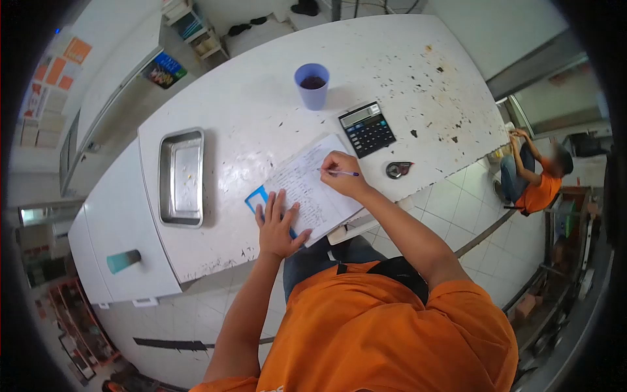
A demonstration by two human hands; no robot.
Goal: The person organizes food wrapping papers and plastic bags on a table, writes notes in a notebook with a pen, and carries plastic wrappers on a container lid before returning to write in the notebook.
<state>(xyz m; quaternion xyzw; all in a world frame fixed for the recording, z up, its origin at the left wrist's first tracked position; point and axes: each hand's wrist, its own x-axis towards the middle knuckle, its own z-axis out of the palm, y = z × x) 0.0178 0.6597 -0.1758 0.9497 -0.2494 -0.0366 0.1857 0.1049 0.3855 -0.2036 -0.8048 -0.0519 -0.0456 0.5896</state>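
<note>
My right hand (344, 174) is closed around a pen (346, 173), its tip end over a sheet of paper (333, 206) covered in handwriting. Fingers spread, my left hand (281, 225) lies flat on the lower left part of the paper. A blue-edged cover or pad (257, 197) shows beneath the sheet, beside my left fingertips. Just beyond my right hand lies a black calculator (367, 129). To the right of that hand is a small round dark object (396, 170) that looks like a tape dispenser.
A blue-purple cup (313, 88) with dark contents stands toward the far side of the white table (248, 117). On the left are a metal tray (181, 179) and a teal cup (124, 261). Dark chips mark the table's right side. Another person (532, 176) in orange sits low at the right.
</note>
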